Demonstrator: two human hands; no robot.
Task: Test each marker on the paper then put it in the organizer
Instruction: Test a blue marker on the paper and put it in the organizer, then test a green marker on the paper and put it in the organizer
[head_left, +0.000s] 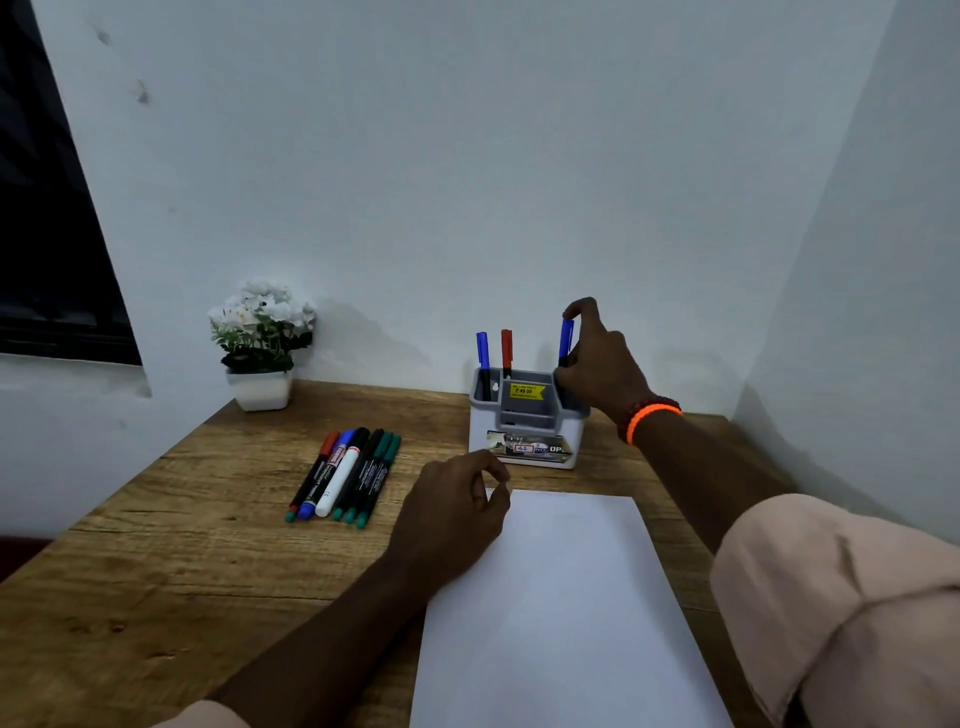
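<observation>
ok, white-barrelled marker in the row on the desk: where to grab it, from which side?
Pinch the white-barrelled marker mid-barrel from straight above. It lies flat, packed between neighbouring markers, so its sides are blocked; only the top is free. The near cap end sticks out slightly, an alternative grip from the front.

Markers (345, 474): roughly nine; organizer (524, 423), paper (561, 613): one each.

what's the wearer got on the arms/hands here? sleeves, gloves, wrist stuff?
No gloves: both the left hand and the right hand are bare. Light peach sleeves are rolled up thick near the elbows, leaving the forearms bare. The right wrist carries a bright orange band next to a dark red beaded bracelet. Nothing shows on the left wrist.
</observation>
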